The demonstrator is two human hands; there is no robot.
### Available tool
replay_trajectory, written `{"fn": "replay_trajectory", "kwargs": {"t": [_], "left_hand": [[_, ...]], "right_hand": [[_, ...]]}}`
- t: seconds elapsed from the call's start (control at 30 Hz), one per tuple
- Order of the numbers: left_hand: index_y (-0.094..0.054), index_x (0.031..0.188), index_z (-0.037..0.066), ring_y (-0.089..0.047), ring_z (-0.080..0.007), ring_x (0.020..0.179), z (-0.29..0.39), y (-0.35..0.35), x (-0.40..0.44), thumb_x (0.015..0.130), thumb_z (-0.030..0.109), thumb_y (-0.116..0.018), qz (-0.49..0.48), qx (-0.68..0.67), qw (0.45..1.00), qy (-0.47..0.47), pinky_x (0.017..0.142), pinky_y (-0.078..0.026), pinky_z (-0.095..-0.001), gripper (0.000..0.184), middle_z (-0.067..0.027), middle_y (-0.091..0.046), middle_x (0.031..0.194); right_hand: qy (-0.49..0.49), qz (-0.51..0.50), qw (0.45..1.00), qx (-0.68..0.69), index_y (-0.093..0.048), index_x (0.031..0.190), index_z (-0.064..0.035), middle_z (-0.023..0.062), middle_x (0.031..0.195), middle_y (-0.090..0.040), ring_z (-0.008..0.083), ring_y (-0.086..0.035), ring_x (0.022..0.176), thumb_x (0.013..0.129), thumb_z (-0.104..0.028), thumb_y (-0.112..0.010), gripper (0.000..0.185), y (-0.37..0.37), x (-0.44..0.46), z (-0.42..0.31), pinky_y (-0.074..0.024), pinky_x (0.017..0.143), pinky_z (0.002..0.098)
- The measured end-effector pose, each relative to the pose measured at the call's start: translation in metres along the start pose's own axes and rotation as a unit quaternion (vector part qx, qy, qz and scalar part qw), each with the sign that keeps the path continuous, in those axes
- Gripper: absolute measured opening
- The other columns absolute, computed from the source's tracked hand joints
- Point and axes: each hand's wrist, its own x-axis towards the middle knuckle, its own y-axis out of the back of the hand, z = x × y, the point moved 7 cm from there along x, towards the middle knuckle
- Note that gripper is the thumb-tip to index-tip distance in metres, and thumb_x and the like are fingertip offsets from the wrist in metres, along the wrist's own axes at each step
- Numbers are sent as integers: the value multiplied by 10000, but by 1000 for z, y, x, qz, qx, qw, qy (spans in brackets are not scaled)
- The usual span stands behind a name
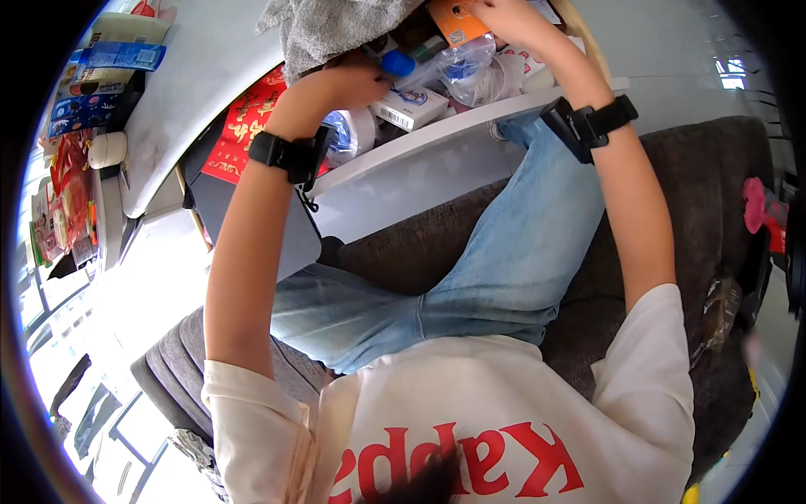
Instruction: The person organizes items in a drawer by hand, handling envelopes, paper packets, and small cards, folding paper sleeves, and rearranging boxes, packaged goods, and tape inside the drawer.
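Evidently, attention centres on the orange packet (457,23), which lies at the far side of the open drawer (437,137), among closely packed small things. The right hand (508,18) reaches its right edge, fingers on or against it, but the picture's border cuts them off, so I cannot tell whether they pinch it. To handle it well, I would grip the packet flat near its edge and keep it clear of the crinkled plastic bag (470,57) just nearer, which could snag. To the left, the left hand (357,82) bends down beside a blue cap (397,63); its fingertips are hidden, so its grip I cannot tell either. Small, slow finger movements would suit it, since a white box (410,109) sits just to its right and a grey towel (336,34) lies close beyond, easily dragged. Farther left is red paper with gold characters (243,130).
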Motion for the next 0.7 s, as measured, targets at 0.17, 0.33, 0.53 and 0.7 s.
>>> {"fn": "replay_trajectory", "kwargs": {"t": [0.17,0.33,0.53,0.7], "left_hand": [[-562,1162,76,-565,-318,994,22,15,-33,912,375,-432,0,-15,1000,19,894,-418,-358,410,-164,-596,1101],[-616,1086,110,-580,-267,975,35,30,-47,894,199,-482,60,-50,996,40,858,-450,-343,251,-100,-603,1072],[-586,1028,3,-602,-333,803,29,30,-50,866,328,-537,129,-115,984,-37,728,-459,-370,366,-170,-633,821],[-432,1197,-14,-558,-394,957,3,19,-35,804,189,-515,204,-131,970,-2,832,-423,-397,450,-280,-571,998]], "right_hand": [[-31,-10,998,44,-600,754,69,225,665,-602,280,-605,575,814,-154,-501,251,7,-31,-14,-460,554,396],[-86,-16,950,301,-611,853,66,114,660,-633,220,-600,546,836,-138,-528,221,-14,-33,5,-483,499,352],[-134,-91,904,396,-660,919,-6,67,658,-593,81,-510,507,866,-249,-571,264,-61,-44,54,-373,429,231],[-109,-190,929,297,-636,984,7,44,585,-563,57,-435,401,859,-210,-589,255,-43,-72,-19,-336,378,202]]}}
